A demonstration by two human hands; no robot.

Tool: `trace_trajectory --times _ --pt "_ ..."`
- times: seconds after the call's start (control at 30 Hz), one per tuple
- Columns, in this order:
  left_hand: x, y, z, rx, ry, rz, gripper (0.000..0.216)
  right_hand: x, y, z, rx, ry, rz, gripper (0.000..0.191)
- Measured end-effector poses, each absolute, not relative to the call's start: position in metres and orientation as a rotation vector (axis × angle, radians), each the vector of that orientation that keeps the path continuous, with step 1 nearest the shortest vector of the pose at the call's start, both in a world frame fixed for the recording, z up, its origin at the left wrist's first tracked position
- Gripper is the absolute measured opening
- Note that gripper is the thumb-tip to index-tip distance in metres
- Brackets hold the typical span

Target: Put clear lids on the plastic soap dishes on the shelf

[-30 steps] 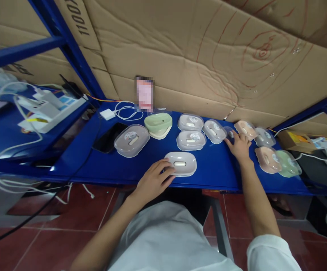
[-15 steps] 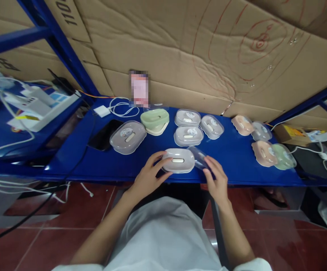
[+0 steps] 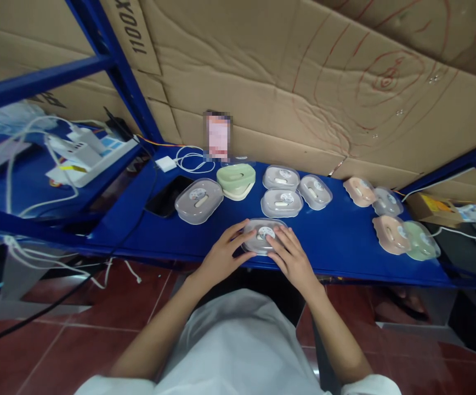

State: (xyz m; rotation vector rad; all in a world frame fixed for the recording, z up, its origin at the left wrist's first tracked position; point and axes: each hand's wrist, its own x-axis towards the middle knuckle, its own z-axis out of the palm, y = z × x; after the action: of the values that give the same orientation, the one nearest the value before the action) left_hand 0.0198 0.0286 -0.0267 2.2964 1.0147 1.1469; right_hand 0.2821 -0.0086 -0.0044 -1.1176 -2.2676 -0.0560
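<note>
A pale grey soap dish (image 3: 251, 224) sits near the table's front edge, with a clear lid (image 3: 266, 232) bearing a round sticker over it. My left hand (image 3: 230, 249) grips the dish's left side, thumb at the front and fingers over the rim. On the right side, my right hand (image 3: 293, 255) holds the lid, its fingers spread over the top and right end. Whether the lid is fully seated cannot be made out. Just behind stand lidded grey soap dishes (image 3: 282, 204), close together.
A larger lidded grey dish (image 3: 199, 201), a green dish (image 3: 236, 178) and a black phone (image 3: 168, 196) lie to the left. Lidded peach dishes (image 3: 391, 235) and a green one (image 3: 421, 241) stand right. Cardboard (image 3: 262, 82) walls the back; a power strip (image 3: 94, 162) sits left.
My right hand has moved left with the clear lid, which now lies over the grey dish instead of beside it. My left hand still holds the dish. The camera view has shifted slightly.
</note>
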Motion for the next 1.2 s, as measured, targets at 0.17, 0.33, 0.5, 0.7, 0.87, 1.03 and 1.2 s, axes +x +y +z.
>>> trace_trajectory --times 0.17,0.33,0.5,0.7,0.87,1.03,1.2 --pt "0.02 0.028 -0.026 2.309 1.031 1.116 0.054 0.282 -0.009 -0.005 -1.114 -2.265 -0.085 0.083" --pt "0.021 0.026 -0.024 2.304 1.04 1.101 0.056 0.28 -0.01 -0.011 -1.117 -2.227 -0.101 0.084" --pt "0.022 0.027 -0.024 2.321 1.052 1.092 0.053 0.286 -0.011 -0.003 -1.111 -2.237 -0.052 0.075" --pt "0.017 0.021 -0.016 2.374 1.17 1.071 0.049 0.296 0.055 0.045 -1.223 -2.268 0.009 0.05" --pt "0.005 0.026 -0.004 2.511 1.379 1.043 0.045 0.303 0.129 0.052 -1.446 -2.512 0.01 0.066" --pt "0.02 0.059 0.008 2.698 1.381 0.918 0.044 0.338 0.137 0.032 -1.544 -2.401 -0.054 0.066" --pt "0.069 0.108 0.021 2.804 1.338 0.674 0.047 0.387 0.135 0.022 -1.662 -2.242 -0.156 0.067"
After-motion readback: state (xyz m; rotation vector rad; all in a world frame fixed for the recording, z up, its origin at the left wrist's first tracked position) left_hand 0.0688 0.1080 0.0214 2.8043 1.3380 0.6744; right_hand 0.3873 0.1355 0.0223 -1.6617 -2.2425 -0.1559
